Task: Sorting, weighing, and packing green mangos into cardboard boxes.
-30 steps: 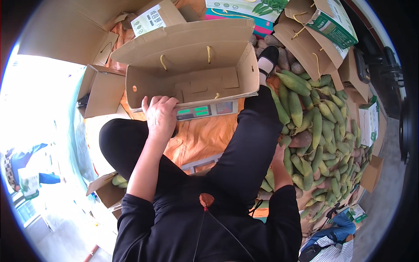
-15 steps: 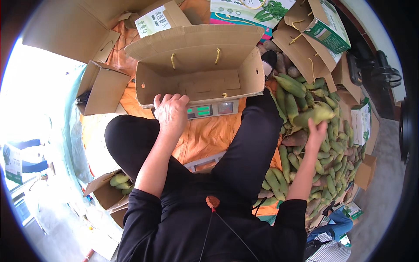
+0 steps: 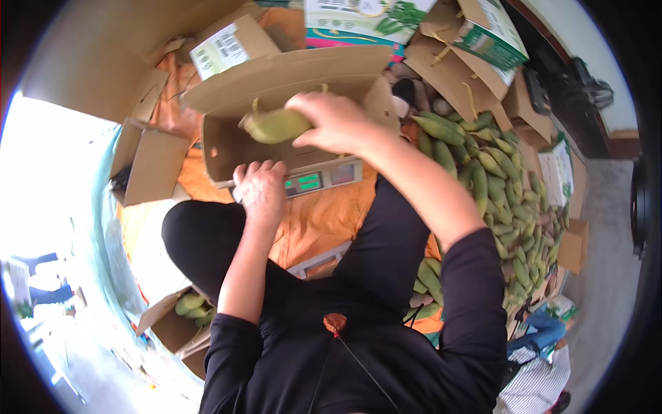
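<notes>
An open cardboard box [image 3: 234, 152] with yellow rope handles stands in front of me on a digital scale [image 3: 343, 174] with a lit green display. My left hand [image 3: 262, 188] is closed over the near edge of the box, its fingers curled over the rim. Above the opening, my right hand [image 3: 331, 123] grips a green radish [image 3: 277, 127] by one end and holds it roughly level. From this angle the radish and hand hide part of the box's inside. To my right lies a big heap of green radishes [image 3: 510, 221].
Printed boxes [image 3: 365, 17] and opened cartons [image 3: 455, 69] crowd the far side. At lower left, a carton [image 3: 162, 323] holds several radishes. An orange sheet [image 3: 310, 228] covers the floor between my knees. Another person [image 3: 534, 376] is partly seen at lower right.
My right hand has carried a radish from the heap leftward to above the box. My left hand has stayed on the box's near edge. The whole view has shifted slightly.
</notes>
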The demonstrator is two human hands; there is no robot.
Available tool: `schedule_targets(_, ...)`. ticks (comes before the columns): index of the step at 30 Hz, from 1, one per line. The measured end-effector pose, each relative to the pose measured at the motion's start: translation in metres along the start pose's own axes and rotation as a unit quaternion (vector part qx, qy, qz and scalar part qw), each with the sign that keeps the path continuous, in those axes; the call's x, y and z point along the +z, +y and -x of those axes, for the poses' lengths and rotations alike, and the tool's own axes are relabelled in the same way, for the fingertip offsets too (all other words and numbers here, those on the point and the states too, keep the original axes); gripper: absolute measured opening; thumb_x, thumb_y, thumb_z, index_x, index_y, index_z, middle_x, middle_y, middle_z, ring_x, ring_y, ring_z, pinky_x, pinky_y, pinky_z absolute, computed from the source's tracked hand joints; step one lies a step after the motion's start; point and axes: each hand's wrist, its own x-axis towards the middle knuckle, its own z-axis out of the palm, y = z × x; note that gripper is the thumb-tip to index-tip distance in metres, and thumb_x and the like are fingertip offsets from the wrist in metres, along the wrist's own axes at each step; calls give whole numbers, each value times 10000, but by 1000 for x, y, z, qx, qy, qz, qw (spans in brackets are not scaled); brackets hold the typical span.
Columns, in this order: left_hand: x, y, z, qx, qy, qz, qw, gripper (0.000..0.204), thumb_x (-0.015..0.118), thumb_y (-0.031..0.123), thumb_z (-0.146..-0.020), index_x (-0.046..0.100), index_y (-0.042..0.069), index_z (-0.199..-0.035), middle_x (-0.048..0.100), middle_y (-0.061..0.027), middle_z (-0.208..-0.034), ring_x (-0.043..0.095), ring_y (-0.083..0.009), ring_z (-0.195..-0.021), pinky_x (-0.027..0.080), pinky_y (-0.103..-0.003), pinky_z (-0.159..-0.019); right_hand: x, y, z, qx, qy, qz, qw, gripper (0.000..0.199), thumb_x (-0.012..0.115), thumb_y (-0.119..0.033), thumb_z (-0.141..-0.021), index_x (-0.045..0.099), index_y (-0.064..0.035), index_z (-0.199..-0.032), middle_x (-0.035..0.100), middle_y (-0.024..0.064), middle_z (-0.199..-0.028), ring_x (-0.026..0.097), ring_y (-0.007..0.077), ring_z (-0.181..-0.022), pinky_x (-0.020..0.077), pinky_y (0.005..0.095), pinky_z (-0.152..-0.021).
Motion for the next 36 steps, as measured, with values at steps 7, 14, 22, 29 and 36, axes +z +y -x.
schedule_targets(7, -4, 5, -1, 5, -18, 6, 1000, 48, 650, 94, -745, 634, 104, -788, 633, -47, -788, 592, -248, -845, 384, -415, -865, 83, 38, -26, 173, -292, 258, 904, 385, 731, -202, -770, 630, -132, -1134, 685, 130, -1042, 648, 286, -1025, 523, 451, -818)
schedule_targets(14, -3, 6, -4, 1, -40, -9, 999, 68, 655, 123, -761, 652, 104, -826, 644, -47, -821, 591, -253, -859, 386, -406, -876, 30, 49, -7, 116, -209, 20, 971, 410, 729, -286, -783, 628, -76, -1121, 671, 125, -1045, 636, 294, -972, 505, 401, -835)
schedule_targets(22, -4, 4, 0, -3, -19, -1, 1000, 71, 687, 97, -734, 647, 95, -792, 637, -42, -794, 588, -254, -844, 381, -429, -938, -97, 147, 95, 217, 231, -123, 940, 277, 675, -247, -850, 665, -47, -1041, 699, 87, -922, 649, 161, -831, 507, 303, -743)
schedule_targets(29, -3, 8, -8, -11, -34, 7, 999, 89, 694, 88, -728, 658, 98, -808, 630, -45, -792, 586, -254, -866, 372, -431, -963, -35, 320, 282, 490, 174, 115, 847, 452, 717, -274, -732, 619, -13, -1088, 659, 208, -1012, 623, 363, -978, 482, 434, -854)
schedule_targets(36, -9, 9, -9, -24, -53, -5, 998, 123, 691, 51, -708, 667, 100, -819, 625, -36, -788, 587, -249, -872, 369, -449, -983, 12, 347, 323, 580, 104, 172, 789, 730, 775, -317, -679, 504, -64, -1308, 600, 209, -1188, 568, 384, -1100, 458, 430, -942)
